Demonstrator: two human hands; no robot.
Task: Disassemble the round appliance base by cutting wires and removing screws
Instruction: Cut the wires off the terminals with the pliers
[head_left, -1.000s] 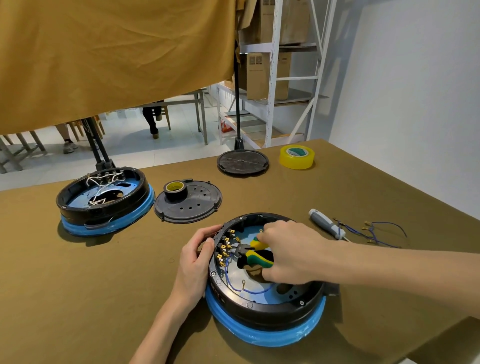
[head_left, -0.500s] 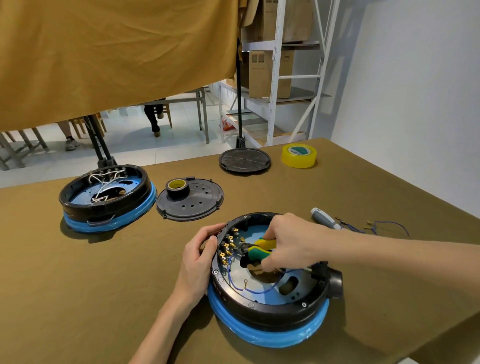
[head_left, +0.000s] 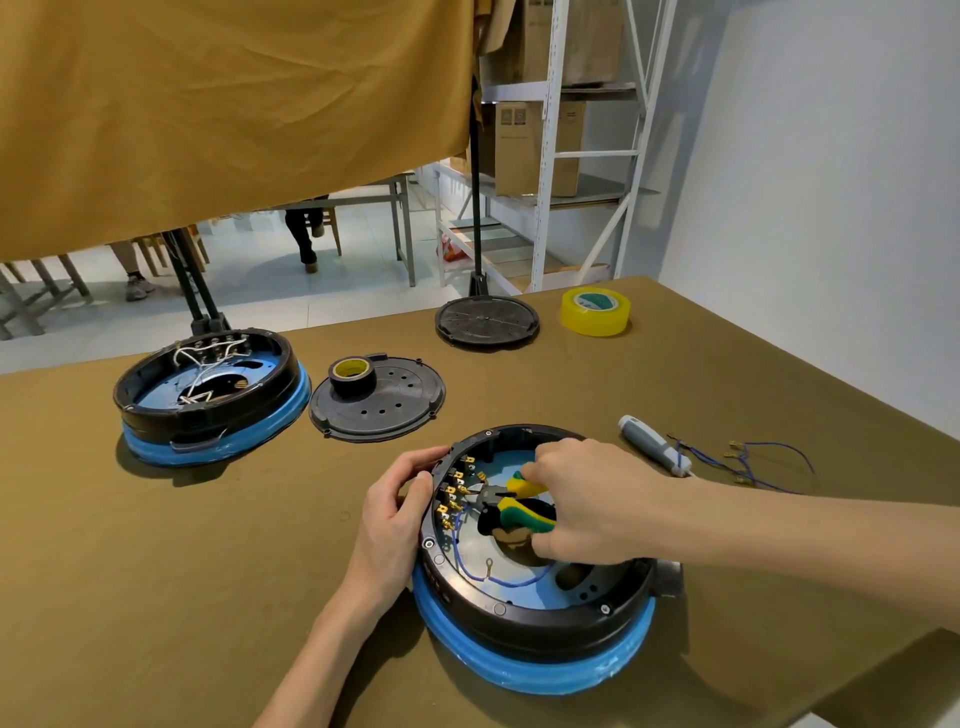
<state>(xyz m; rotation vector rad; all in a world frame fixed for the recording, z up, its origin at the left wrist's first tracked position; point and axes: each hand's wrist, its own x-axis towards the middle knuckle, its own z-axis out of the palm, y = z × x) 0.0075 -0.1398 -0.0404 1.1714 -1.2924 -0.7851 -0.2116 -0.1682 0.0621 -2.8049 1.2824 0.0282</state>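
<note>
The right hand (head_left: 587, 499) grips yellow-green-handled cutting pliers (head_left: 511, 501) inside the near round black appliance base (head_left: 535, 613). The left hand (head_left: 397, 512) clasps its left rim

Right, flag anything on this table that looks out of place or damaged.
Loose blue wires with brass terminals lie tangled beside the screwdriver, apart from any unit. In the near base, one blue wire's ring terminal hangs unattached. The black tape roll sits on a removed cover.

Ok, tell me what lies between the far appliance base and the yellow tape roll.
In the head view, a black perforated cover carrying a black tape roll, then a black round plate, lie between the far base and the yellow tape roll.
</note>
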